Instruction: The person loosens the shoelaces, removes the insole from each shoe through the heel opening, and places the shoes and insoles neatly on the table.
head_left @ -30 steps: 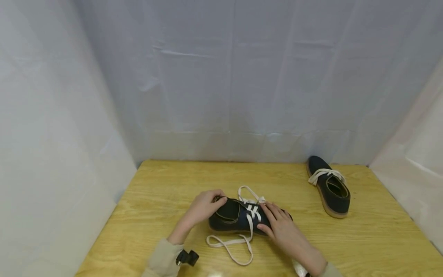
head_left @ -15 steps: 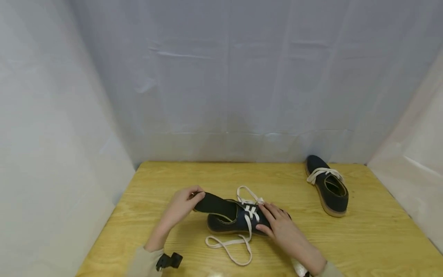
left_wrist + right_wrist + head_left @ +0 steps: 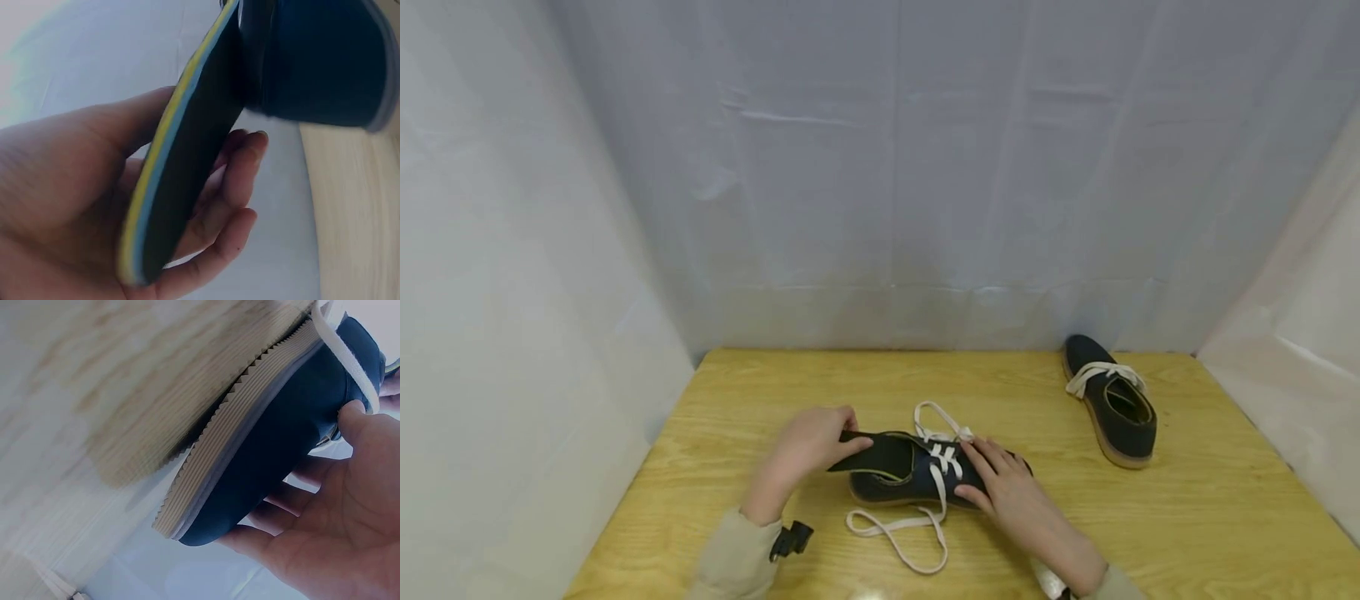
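Note:
A navy shoe [image 3: 876,490] with white laces [image 3: 917,522] lies on the table, its toe to the right. Part of a dark insole [image 3: 887,454] sticks out of its opening at the heel. My left hand [image 3: 811,443] pinches the insole's outer end between thumb and fingers. In the left wrist view the insole [image 3: 194,137] shows a yellow and blue edge, beside the shoe's heel [image 3: 325,62]. Over the toe part, my right hand [image 3: 1018,504] holds the shoe. The right wrist view has its thumb and fingers on the upper, above the ribbed sole [image 3: 231,425].
A second navy shoe [image 3: 1127,433] with tied laces stands at the back right of the wooden table [image 3: 737,383]. White sheeting [image 3: 880,208] rises behind the table and along both sides. One loose lace loops toward the front edge.
My left hand drew the insole up and left, partly out of the shoe, then moved back right and lower with it. My right hand has stayed on the shoe.

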Available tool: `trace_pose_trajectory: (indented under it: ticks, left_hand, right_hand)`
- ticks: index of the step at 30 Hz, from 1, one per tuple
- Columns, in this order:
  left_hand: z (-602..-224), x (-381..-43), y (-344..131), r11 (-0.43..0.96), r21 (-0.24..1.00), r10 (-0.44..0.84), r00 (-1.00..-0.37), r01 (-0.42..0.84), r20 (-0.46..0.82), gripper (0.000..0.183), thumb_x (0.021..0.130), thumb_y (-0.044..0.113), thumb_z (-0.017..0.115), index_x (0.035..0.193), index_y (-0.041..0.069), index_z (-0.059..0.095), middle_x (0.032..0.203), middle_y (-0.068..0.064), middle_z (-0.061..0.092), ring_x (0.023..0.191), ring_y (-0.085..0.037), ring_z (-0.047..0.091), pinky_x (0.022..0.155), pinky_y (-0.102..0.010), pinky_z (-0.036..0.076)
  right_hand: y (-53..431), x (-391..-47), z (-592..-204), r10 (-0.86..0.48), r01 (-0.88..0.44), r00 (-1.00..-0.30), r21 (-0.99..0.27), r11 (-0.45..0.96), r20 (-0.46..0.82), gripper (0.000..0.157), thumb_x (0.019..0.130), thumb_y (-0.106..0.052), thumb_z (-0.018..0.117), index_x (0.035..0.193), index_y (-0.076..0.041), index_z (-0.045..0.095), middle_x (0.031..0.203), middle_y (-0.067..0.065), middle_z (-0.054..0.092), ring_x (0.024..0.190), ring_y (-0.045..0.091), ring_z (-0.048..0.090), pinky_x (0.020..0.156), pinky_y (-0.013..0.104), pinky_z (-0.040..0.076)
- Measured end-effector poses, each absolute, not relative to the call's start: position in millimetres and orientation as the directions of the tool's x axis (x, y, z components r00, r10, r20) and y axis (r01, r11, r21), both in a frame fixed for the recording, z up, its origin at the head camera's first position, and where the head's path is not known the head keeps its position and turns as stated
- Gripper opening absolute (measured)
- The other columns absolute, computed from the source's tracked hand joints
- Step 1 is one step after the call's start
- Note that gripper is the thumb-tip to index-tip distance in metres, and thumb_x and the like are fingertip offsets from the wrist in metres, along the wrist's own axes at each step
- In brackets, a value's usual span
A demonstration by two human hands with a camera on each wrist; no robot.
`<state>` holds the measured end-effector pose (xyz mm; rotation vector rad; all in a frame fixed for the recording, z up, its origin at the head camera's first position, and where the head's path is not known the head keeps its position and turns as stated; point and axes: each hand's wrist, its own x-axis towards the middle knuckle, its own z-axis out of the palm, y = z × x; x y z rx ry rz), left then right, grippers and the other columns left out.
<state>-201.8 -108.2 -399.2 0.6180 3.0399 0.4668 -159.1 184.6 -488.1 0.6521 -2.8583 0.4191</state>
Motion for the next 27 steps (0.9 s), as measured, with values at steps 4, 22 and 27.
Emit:
trace_pose_trajectory:
  ticks: [4,22,27]
  left_hand:
    - [-404,-204,-98,0.879,0.257,0.4,-0.915,0.402,0.062,0.035,0.089,0.043,0.076,0.08,0.014,0.061,0.064,0.004,0.053,0.054,-0.011,0.045,0.053,-0.03,0.041]
    - [-412,-216,-129,0.717,0.511,0.491,-0.864,0.475,0.114,0.027,0.093,0.038,0.073,0.082,0.019,0.059,0.069,0.009,0.058,0.058,-0.006,0.042,0.059,-0.025,0.035]
    - [-412,-218,-137,0.65,0.593,0.524,-0.845,0.475,0.103,0.026,0.096,0.037,0.07,0.085,0.017,0.058,0.057,0.012,0.044,0.052,-0.004,0.032,0.057,-0.024,0.029]
  right_hand:
    - [184,-158,-488,-0.397,-0.444,-0.891,-0.242,0.863,0.218,0.063,0.1,-0.044,0.06,0.147,-0.003,0.051,0.148,0.022,0.05,0.138,0.042,0.046,0.102,0.064,0.042]
    - [186,-158,-488,-0.391,-0.437,-0.895,-0.247,0.865,0.215,0.063,0.1,-0.044,0.059,0.148,-0.003,0.051,0.148,0.022,0.05,0.138,0.041,0.046,0.104,0.064,0.042]
    - [187,-159,-489,-0.391,-0.439,-0.893,-0.241,0.866,0.221,0.063,0.1,-0.045,0.059,0.146,-0.003,0.053,0.147,0.021,0.052,0.135,0.04,0.049,0.103,0.061,0.043]
